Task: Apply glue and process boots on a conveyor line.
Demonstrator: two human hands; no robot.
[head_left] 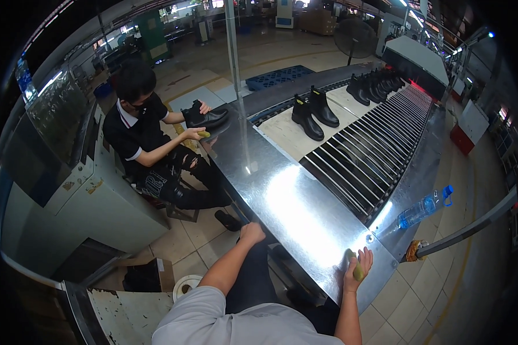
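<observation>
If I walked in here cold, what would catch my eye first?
Probably the shiny metal table running up the middle, glaring under the lights, and the black boots lined up on the conveyor beyond it. Near its close end, the right hand rests on the metal holding a small yellow piece.

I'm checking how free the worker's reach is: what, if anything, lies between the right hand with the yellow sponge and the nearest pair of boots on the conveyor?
Nothing visible blocks it. The right hand presses a yellow sponge on the bare steel table; only that sheet and the roller section lie before the nearest boots.
</observation>
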